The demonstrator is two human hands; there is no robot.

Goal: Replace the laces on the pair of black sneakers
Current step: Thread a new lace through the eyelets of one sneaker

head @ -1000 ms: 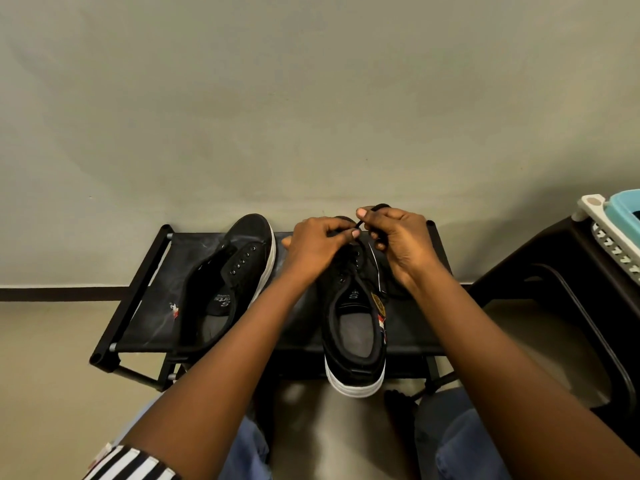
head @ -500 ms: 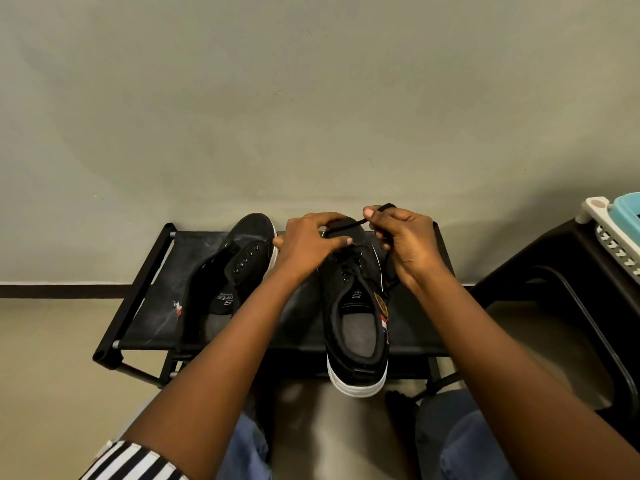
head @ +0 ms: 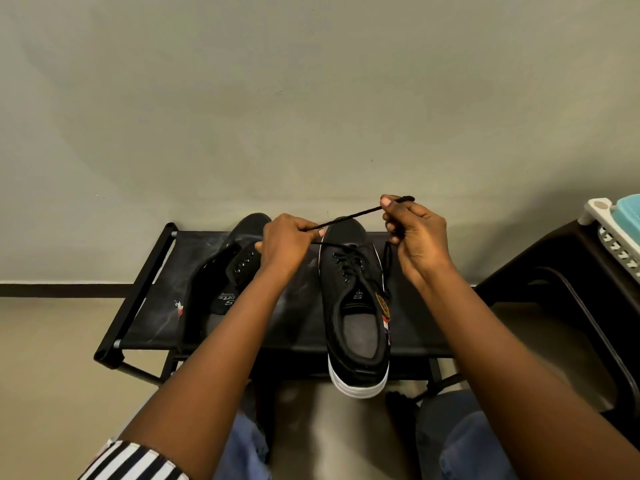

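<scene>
Lace (head: 349,217) runs taut between my grips: left hand (head: 289,241) pinches low end, right hand (head: 417,233) pinches high end. Laced sneaker (head: 356,306) directly below, toe away.

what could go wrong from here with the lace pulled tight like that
The lace is stretched taut between the left hand and right hand, so a hard tug may drag the laced sneaker; its heel already overhangs the rack edge and could tip off. A slack strand hangs below the right hand and may tangle.
</scene>
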